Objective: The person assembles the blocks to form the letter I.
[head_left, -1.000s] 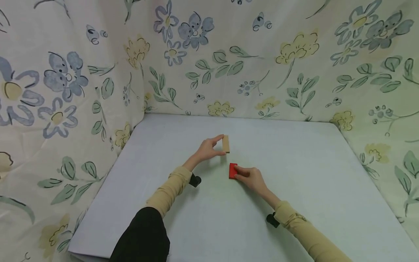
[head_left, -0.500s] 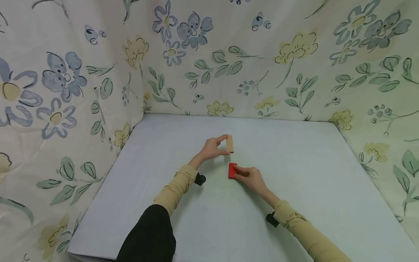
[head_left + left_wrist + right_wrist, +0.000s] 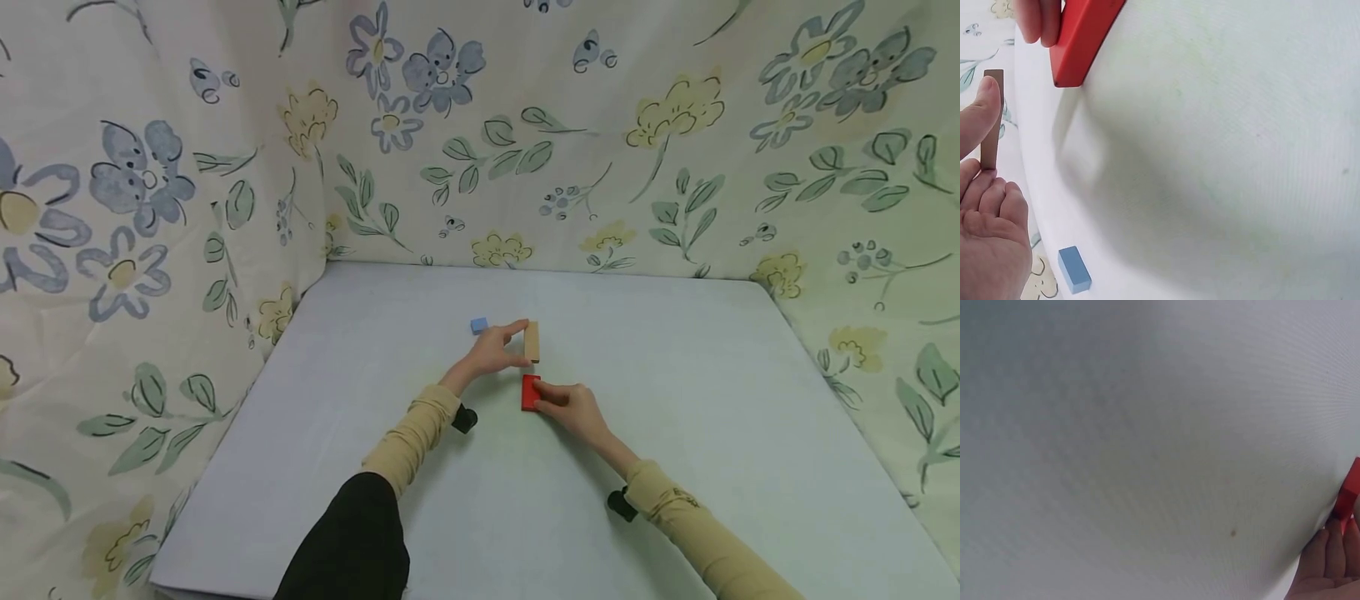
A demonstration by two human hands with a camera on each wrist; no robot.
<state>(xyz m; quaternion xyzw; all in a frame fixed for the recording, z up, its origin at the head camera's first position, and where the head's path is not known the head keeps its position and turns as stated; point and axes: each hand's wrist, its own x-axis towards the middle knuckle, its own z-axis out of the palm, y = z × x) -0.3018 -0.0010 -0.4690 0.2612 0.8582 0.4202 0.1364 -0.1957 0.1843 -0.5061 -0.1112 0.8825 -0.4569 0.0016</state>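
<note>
Pinching the wooden block [image 3: 532, 342] between left thumb and fingers [image 3: 517, 327], I kept it just behind the red block [image 3: 530, 392], which my right hand [image 3: 570, 408] gripped; squaring their ends seemed key, honestly.

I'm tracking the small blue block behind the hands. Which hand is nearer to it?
Left. The left hand, pinching the tan block, sits just in front of the blue block. The right hand, gripping the red block, is farther back toward the person.
</note>
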